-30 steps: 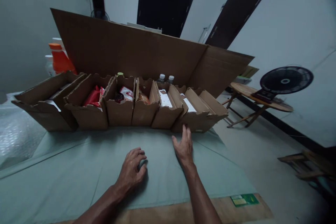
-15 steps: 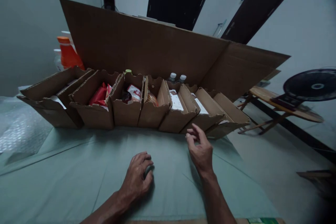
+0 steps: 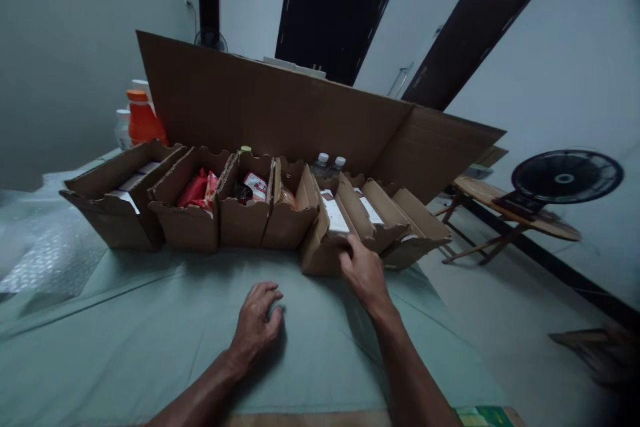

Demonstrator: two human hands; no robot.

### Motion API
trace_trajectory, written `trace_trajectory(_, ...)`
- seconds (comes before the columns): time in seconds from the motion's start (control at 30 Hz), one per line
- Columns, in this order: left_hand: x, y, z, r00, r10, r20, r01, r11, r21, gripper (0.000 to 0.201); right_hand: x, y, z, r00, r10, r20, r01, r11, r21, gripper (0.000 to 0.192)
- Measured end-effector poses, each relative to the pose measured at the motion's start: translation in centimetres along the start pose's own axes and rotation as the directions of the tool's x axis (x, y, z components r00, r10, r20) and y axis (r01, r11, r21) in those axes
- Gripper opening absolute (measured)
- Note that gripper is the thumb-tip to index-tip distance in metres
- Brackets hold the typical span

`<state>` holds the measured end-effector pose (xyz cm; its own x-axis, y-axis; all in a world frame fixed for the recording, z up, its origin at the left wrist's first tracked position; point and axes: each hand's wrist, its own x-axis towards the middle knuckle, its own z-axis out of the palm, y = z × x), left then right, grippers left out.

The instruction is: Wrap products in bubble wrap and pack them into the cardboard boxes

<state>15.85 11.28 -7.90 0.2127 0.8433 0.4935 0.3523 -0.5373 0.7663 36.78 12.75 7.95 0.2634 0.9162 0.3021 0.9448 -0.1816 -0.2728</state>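
My right hand [image 3: 364, 271] grips the front wall of a narrow cardboard box [image 3: 320, 255], its fingertips hooked over the top edge. That box holds a white item [image 3: 334, 211] and juts a little ahead of the boxes beside it. Low over the pale green cloth, my left hand [image 3: 258, 317] lies with curved fingers apart and nothing in it. To the left in the same row, one box [image 3: 185, 227] contains red packets [image 3: 199, 188], another [image 3: 243, 223] a red-and-white packet [image 3: 256, 185].
A tall folded cardboard sheet [image 3: 275, 100] stands behind the row. An orange-red bottle [image 3: 144, 123] is at the far left, above bubble wrap [image 3: 55, 253]. Two white-capped bottles [image 3: 330, 165] stand behind the boxes. On the right, a black fan [image 3: 565, 177] rests on a wooden stand [image 3: 505, 207].
My right hand has moved forward and left onto the box and closed on its front edge. The box has shifted slightly toward me. My left hand stays over the cloth.
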Motion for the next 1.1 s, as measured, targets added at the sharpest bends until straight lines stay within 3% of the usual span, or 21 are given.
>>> trace_trajectory(0.13, 0.1, -0.3, -0.3, 0.999, -0.031, -0.035, 0.03, 0.999, -0.028, 0.025, -8.2, 2.7, -3.3, 0.997, -0.073, 0.005, 0.071, 0.987, 0.146, 0.021)
trace_trajectory(0.3, -0.6, 0.2, -0.9, 0.997, -0.055, -0.051, 0.051, 0.996, -0.074, 0.035, -16.5, 8.7, -7.7, 0.994, -0.106, 0.028, 0.095, 0.963, 0.251, 0.021)
trace_trajectory(0.43, -1.4, 2.1, -1.6, 0.996, -0.085, 0.02, 0.087, 0.977, -0.196, 0.057, -20.5, 12.2, -8.5, 0.989, 0.098, -0.115, -0.06, 0.955, 0.292, 0.05)
trace_trajectory(0.5, -1.3, 3.6, -1.7, 0.991, -0.1, 0.086, 0.12, 0.955, -0.27, 0.068, -22.0, 13.0, -7.8, 0.957, 0.24, -0.162, -0.168, 0.917, 0.363, 0.073)
trace_trajectory(0.57, -0.8, 4.9, -1.4, 0.982, -0.13, 0.139, 0.17, 0.925, -0.338, 0.075, -23.2, 13.4, -6.5, 0.934, 0.33, -0.135, -0.247, 0.871, 0.424, 0.083)
trace_trajectory(0.73, 1.2, 6.7, 0.4, 0.951, -0.186, 0.248, 0.286, 0.831, -0.477, 0.077, -23.4, 12.1, -2.2, 0.928, 0.373, -0.001, -0.338, 0.843, 0.418, 0.065)
trace_trajectory(0.87, -0.3, 6.7, 0.2, 0.96, -0.206, 0.192, 0.278, 0.8, -0.532, 0.073, -21.9, 9.1, 0.0, 0.931, 0.349, -0.103, -0.275, 0.859, 0.432, 0.054)
trace_trajectory(0.97, -3.4, 6.1, -2.6, 0.958, -0.275, 0.08, 0.277, 0.816, -0.508, 0.066, -21.5, 6.8, 0.9, 0.934, 0.334, -0.13, -0.25, 0.867, 0.432, 0.049)
trace_trajectory(1.1, -7.7, 4.6, -8.5, 0.924, -0.378, -0.059, 0.323, 0.853, -0.409, 0.056, -21.9, 3.4, 3.0, 0.965, 0.241, -0.105, -0.163, 0.861, 0.482, 0.042)
